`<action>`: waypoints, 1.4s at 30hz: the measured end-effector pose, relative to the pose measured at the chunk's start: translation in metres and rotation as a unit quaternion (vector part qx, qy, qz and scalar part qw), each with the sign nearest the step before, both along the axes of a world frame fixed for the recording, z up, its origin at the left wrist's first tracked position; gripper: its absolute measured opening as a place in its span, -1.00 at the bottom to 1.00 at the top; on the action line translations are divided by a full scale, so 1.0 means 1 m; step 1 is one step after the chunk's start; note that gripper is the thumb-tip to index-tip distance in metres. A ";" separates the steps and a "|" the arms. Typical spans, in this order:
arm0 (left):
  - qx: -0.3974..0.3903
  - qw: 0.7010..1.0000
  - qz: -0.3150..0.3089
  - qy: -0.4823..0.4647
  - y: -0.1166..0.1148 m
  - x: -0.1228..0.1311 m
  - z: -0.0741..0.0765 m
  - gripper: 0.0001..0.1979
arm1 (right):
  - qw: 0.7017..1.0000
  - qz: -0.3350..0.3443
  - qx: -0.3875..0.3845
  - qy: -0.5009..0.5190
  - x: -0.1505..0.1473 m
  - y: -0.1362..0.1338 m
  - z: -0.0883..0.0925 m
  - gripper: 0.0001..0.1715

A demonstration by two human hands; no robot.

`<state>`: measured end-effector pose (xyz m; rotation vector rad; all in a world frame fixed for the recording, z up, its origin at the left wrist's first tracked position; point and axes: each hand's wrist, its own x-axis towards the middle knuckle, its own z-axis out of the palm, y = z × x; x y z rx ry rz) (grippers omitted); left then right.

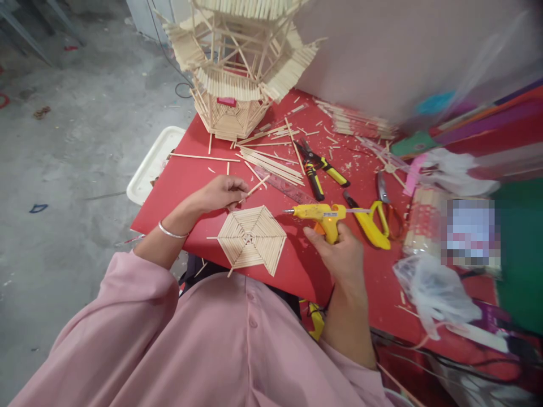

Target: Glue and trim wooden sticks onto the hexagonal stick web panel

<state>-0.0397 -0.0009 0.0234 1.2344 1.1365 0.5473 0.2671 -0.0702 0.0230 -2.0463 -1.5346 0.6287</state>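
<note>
Your left hand (220,194), at centre frame, pinches a thin stick (254,188) between its fingertips; the stick slants up to the right, its far end over the loose sticks (271,161) on the red table (169,186). Just below that hand lies a flat hexagon panel (252,237) made of sticks, near the table's lower edge and apart from your fingers. Your right hand (339,251), right of centre, is closed around the handle of the yellow glue gun (322,215), whose nozzle points left, ending just above the panel's upper right corner. Behind the gun lie a ruler (288,189), yellow-handled pliers (316,167) and yellow scissors (375,220). At the top of the frame stands a stick pagoda (237,68) on the table's far corner. A white tray (150,164) juts out past the table's left edge. Crumpled clear plastic (432,294) sits at lower right.
</note>
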 end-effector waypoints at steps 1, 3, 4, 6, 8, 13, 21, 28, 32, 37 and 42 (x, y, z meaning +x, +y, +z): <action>0.004 1.000 -0.001 0.003 0.000 0.000 0.000 -0.91 | 1.000 -0.005 -0.005 -0.001 -0.003 0.001 0.003 -0.29; 0.016 1.000 0.000 0.010 0.001 -0.001 0.000 -0.92 | 1.000 -0.009 -0.009 -0.005 -0.007 0.004 0.009 -0.26; 0.023 1.000 -0.001 0.015 0.001 -0.001 0.000 -0.92 | 1.000 -0.008 -0.004 -0.009 -0.009 0.006 0.012 -0.27; 0.040 0.999 -0.003 0.029 0.001 -0.002 0.000 -0.91 | 1.000 0.004 0.016 -0.024 -0.012 0.009 0.017 -0.31; 0.059 0.997 -0.005 0.052 0.001 -0.003 -0.002 -0.89 | 0.998 0.024 0.042 -0.044 -0.016 0.013 0.022 -0.36; 0.109 0.987 -0.001 0.121 0.002 -0.006 -0.006 -0.86 | 0.979 0.108 0.107 -0.133 -0.033 0.021 0.018 -0.51; 0.152 0.972 -0.013 0.179 0.001 -0.010 -0.006 -0.82 | 0.940 0.189 0.133 -0.251 -0.069 0.020 -0.005 -0.62; 0.149 0.968 -0.015 0.202 -0.002 -0.009 -0.001 -0.76 | 0.935 0.182 0.134 -0.275 -0.067 0.023 -0.002 -0.67; 0.154 0.966 -0.018 0.205 -0.002 -0.009 -0.001 -0.76 | 0.932 0.178 0.142 -0.281 -0.066 0.023 -0.002 -0.70; 0.161 0.966 -0.039 0.198 -0.001 -0.009 -0.005 -0.76 | 0.940 0.158 0.133 -0.271 -0.063 0.025 -0.001 -0.70; 0.184 0.956 -0.073 0.215 -0.003 -0.006 -0.009 -0.77 | 0.946 0.126 0.138 -0.266 -0.046 0.027 -0.001 -0.69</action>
